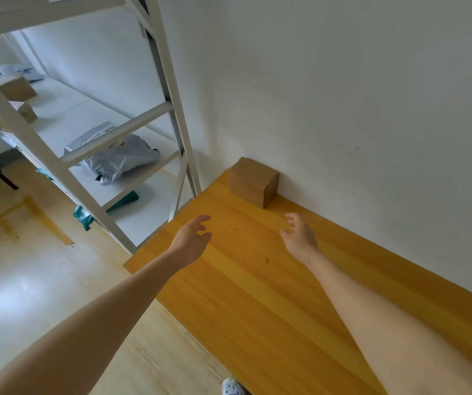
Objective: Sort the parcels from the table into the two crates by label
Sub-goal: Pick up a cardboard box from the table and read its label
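A small cardboard box (253, 181), plain matte brown with sharp corners and a seam running across its top, stands on the table (257, 303), pushed up against the smooth white wall (357, 109). The table is yellow-orange wood in long planks, with faint grain and a soft sheen.

Both bare arms stretch out over the wood. The left hand (193, 238) holds nothing, its fingers spread and loosely curled, palm turned inward. The right hand (299, 235) is empty too, fingers apart and slightly bent, palm facing the other. The box sits beyond both hands, ahead of the gap between them, and neither hand touches it.

Out past the left hand stands a white metal rack (57, 169) of flat painted bars and smooth white shelves. On one shelf lies a grey plastic mailing bag (120, 159), wrinkled and glossy. Farther off on the same shelf are more brown boxes (18, 91). Under the left forearm the floor (29, 280) is pale and shiny. A white perforated shoe (232, 387) shows between the forearms, close to the body
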A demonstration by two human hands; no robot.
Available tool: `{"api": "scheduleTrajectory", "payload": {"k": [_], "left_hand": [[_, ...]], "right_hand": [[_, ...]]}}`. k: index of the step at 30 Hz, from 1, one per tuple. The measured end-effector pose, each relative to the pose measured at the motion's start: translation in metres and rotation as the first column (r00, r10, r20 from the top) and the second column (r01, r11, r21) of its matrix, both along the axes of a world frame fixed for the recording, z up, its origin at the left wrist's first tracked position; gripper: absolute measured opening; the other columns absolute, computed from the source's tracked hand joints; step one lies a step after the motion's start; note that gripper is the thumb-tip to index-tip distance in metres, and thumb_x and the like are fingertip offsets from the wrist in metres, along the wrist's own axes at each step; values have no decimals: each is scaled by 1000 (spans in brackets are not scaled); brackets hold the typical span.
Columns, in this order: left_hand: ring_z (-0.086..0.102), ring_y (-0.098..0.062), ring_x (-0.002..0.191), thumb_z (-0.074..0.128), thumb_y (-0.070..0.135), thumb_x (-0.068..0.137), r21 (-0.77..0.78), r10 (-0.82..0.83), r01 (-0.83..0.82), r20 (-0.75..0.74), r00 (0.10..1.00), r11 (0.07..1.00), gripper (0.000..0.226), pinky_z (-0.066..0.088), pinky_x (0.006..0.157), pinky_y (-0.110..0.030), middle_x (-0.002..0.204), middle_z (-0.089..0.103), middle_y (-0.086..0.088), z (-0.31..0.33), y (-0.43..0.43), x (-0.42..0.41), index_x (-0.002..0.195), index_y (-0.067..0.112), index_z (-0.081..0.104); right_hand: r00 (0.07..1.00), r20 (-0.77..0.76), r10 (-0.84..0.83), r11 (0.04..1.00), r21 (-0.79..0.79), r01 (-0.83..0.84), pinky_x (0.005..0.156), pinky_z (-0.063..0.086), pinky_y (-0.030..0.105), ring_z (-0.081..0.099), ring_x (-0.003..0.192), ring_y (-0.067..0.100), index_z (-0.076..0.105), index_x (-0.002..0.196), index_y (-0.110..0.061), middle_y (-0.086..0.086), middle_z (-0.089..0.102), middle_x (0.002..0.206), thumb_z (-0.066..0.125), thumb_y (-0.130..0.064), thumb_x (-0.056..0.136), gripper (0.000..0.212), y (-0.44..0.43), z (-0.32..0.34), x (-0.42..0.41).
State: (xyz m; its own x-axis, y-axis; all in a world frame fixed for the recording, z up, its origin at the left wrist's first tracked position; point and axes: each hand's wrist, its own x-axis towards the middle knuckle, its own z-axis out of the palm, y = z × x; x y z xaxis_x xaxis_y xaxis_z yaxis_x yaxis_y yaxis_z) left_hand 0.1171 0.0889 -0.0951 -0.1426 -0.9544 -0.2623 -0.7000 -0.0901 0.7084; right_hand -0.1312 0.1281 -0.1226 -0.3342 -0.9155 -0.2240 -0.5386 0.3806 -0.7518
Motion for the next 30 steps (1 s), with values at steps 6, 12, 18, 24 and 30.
{"api": "scheduleTrajectory", "payload": {"k": [6,12,18,24,30], "left_hand": [[53,-23,118,48,22,100,92,-25,22,35,999,996,44,45,79,-27,138,49,-6,-27,-60,3,143,24,40],[52,-23,118,49,20,100,144,-86,86,-6,996,986,44,46,83,-30,138,49,-6,-48,-135,-5,143,22,40],[49,-22,124,48,22,100,203,-212,221,-67,975,954,47,46,88,-31,144,45,-3,-61,-217,-25,145,23,36],[39,-23,135,52,22,98,280,-257,288,-143,956,916,58,40,103,-37,153,33,2,-86,-273,-45,150,23,26],[45,-21,130,57,23,95,328,-308,369,-225,924,870,61,40,98,-34,152,34,4,-108,-291,-54,150,22,29]], "right_hand": [[999,41,-25,995,101,21,95,44,29,51,122,20,46,136,-14,6,49,138,51,-12,98,39,-31,-25,7],[994,53,-98,982,164,88,95,43,28,50,122,21,47,135,-12,7,49,138,48,-10,99,35,-79,-35,18],[972,89,-218,954,228,193,99,43,32,47,125,20,40,141,-14,5,44,143,47,-9,98,44,-130,-42,16],[921,167,-352,906,309,290,97,41,30,43,131,23,25,149,-12,7,32,152,53,-5,95,61,-163,-67,14],[859,247,-448,880,290,375,92,43,24,44,133,20,30,147,-10,4,38,149,56,-1,93,60,-177,-80,24]]}}
